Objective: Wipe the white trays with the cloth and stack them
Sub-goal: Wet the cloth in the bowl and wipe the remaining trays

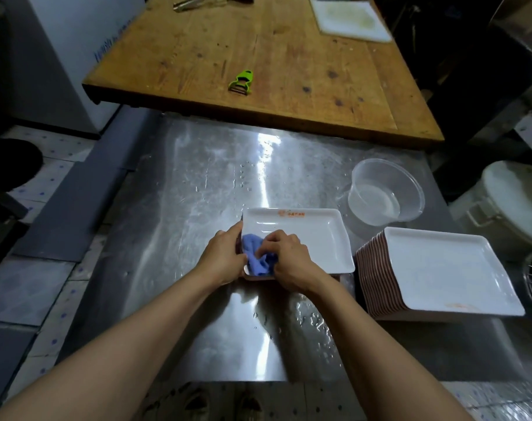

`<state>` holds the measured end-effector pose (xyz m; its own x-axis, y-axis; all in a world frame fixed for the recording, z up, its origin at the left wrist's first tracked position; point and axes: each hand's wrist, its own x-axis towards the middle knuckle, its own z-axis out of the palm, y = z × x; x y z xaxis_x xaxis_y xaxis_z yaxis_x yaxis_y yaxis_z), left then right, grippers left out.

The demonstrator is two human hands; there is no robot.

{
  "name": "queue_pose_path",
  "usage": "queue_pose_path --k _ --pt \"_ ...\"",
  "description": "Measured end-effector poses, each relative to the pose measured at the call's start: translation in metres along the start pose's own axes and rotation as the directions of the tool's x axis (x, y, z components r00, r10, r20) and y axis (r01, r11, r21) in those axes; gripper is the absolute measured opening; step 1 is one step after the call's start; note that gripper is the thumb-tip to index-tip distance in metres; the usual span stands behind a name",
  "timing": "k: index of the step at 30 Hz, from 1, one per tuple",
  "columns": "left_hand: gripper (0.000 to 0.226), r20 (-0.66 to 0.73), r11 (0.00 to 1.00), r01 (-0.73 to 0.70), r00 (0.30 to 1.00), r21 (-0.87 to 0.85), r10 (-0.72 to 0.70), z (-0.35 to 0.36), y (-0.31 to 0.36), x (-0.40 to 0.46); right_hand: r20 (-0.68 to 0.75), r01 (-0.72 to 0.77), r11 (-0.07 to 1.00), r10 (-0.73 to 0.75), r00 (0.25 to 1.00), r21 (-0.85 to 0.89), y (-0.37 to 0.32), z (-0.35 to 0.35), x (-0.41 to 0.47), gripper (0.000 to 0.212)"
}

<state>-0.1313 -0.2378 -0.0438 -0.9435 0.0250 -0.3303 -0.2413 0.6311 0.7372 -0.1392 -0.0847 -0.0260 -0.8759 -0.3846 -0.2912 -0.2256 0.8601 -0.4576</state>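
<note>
While left hand [225,256] grips the white tray [313,235] by its left edge, right hand [284,259] presses the bunched blue cloth [254,256] inside it; tray stack [434,275] just beside.

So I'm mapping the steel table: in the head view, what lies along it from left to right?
Left hand → blue cloth → right hand → white tray being wiped → stack of white trays, with the clear tub just behind.
</note>
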Motion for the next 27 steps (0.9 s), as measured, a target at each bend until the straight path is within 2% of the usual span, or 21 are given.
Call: queue_pose_path --k 4,8,15,18,20,24,27 --pt "0.055 -0.017 0.999 0.018 1.000 -0.031 -0.018 0.000 0.002 -0.001 0.024 0.044 0.998 -0.043 0.999 -0.051 -0.001 0.002 -0.013 0.041" --pt "0.063 -0.035 0.999 0.045 0.998 0.004 -0.045 0.002 0.009 -0.002 -0.031 0.049 0.993 -0.053 0.998 -0.108 0.005 -0.003 -0.026 0.038" --pt "0.062 -0.051 0.990 0.079 0.996 0.118 -0.074 0.003 0.015 0.001 -0.186 -0.180 0.947 0.133 0.973 -0.264 0.049 -0.028 -0.049 0.028" --pt "0.060 -0.054 0.985 0.065 0.997 0.157 -0.057 0.002 0.016 0.003 -0.221 -0.242 0.929 0.182 0.958 -0.281 0.063 -0.031 -0.044 0.026" --pt "0.059 -0.059 0.980 0.065 0.997 0.190 -0.055 0.002 0.016 0.004 -0.251 -0.278 0.923 0.212 0.944 -0.265 0.065 -0.031 -0.032 0.029" --pt "0.063 -0.061 0.977 0.067 0.997 0.203 -0.056 0.003 0.016 0.001 -0.365 -0.309 0.950 0.277 0.889 -0.031 0.063 -0.034 -0.002 0.032" --pt "0.069 -0.066 0.976 0.089 0.995 0.199 -0.077 0.004 0.017 0.000 -0.330 -0.284 0.957 0.252 0.909 -0.052 0.060 -0.025 0.009 0.045"
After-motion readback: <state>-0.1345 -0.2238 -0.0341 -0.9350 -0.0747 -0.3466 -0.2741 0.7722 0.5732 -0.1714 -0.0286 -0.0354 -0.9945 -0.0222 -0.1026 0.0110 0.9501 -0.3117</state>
